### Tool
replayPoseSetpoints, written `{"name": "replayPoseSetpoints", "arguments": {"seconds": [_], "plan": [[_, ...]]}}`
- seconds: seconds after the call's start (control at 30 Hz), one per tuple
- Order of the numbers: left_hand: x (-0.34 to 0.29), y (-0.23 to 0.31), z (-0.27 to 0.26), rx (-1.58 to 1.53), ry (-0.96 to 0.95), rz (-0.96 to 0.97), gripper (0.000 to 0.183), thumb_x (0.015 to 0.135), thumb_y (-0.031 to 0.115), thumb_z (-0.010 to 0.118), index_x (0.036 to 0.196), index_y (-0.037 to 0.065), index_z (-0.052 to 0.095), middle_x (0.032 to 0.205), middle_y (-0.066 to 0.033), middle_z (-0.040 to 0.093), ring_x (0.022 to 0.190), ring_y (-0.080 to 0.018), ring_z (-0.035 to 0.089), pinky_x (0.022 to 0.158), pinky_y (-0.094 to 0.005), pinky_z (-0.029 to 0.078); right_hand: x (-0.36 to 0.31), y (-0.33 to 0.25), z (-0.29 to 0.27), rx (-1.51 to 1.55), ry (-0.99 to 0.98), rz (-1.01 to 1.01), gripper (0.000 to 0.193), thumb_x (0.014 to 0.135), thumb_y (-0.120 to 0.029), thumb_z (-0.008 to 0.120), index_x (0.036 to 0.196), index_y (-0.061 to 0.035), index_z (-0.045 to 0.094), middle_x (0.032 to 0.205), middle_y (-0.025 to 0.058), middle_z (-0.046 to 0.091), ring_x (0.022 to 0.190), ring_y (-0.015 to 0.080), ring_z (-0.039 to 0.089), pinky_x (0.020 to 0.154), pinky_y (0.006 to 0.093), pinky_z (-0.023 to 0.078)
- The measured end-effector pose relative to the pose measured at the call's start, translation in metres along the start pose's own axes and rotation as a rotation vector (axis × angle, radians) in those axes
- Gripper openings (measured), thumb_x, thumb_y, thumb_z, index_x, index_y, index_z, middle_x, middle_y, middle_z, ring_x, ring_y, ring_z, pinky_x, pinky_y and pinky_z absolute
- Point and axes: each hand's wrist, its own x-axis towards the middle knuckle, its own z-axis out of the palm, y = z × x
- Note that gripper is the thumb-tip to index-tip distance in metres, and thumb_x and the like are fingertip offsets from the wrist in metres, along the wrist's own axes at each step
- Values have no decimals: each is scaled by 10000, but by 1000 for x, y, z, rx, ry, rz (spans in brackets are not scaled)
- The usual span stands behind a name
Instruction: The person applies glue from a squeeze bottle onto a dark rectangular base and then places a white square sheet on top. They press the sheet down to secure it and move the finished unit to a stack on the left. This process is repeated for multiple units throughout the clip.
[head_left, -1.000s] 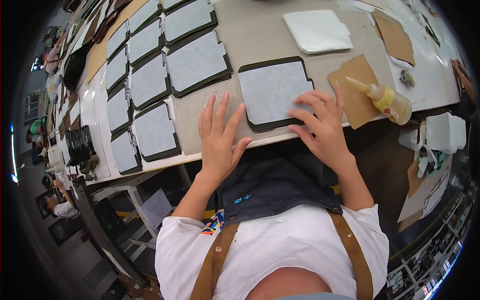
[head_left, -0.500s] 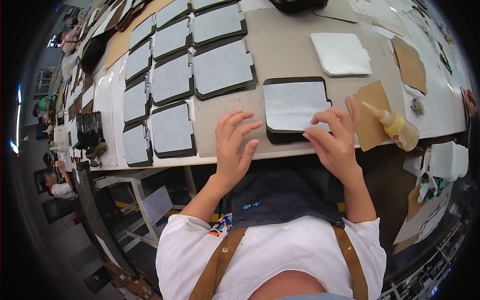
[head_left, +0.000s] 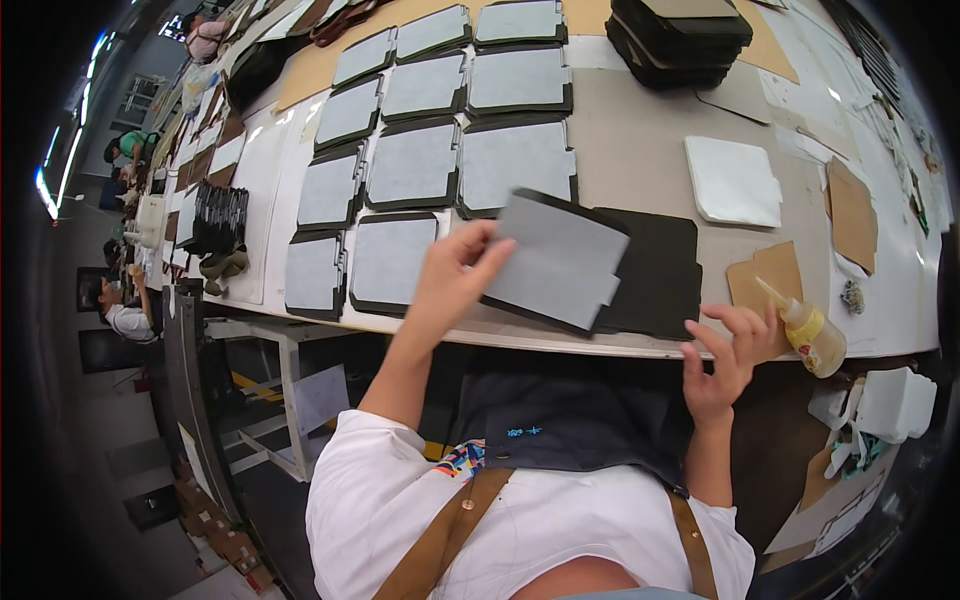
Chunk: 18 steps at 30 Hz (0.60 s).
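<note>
Grey-faced panel [head_left: 560,262], dark-bordered, shown aslant by the near edge of the table [head_left: 630,150], its left side pinched between the thumb and fingers of the left hand [head_left: 452,278]. In my remote view, the right hand [head_left: 724,360] is empty, its fingers apart and bent, just beside the near right corner of a dark panel [head_left: 662,270] lying partly beneath the grey-faced one. Edges and room: the dark panel's lower side runs close along the table's near edge. Beyond it I find bare surface reaching toward the far edge, bounded on the left by rows of similar panels [head_left: 515,168] and on the right by a white stack [head_left: 733,180]. Along the near edge to the right, a brown card [head_left: 762,278] and a tilted bottle [head_left: 816,342] narrow the room. Visibility: the held panel covers the dark panel's left part; I cannot tell whether the two touch, nor whether the right fingertips meet the dark panel. A black stack [head_left: 670,65] toward the far edge is cut off by the top of my view.
</note>
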Motion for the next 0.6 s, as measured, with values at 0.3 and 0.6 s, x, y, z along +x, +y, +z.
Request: {"name": "replayPoseSetpoints", "arguments": {"seconds": [0.3, 0.6], "plan": [[79, -44, -151, 103, 394, -14, 349, 983, 238, 679, 1210, -25, 648, 910, -10, 704, 836, -55, 607, 781, -222, 478, 1, 36, -38, -275, 163, 92, 121, 966, -203, 636, 1009, -111, 701, 1129, 58, 661, 1100, 279, 585, 1186, 552, 242], [62, -39, -126, 863, 547, 233, 440, 961, 316, 670, 1332, 85, 617, 1370, -133, 572, 1312, -322, 467, 1124, -464, 333, -44, 100, -97, -504, 340, 561, 381, 1034, -275, 593, 1320, -23, 581, 1270, 127, 631, 1207, 301, 558, 1123, 429, 335]]}}
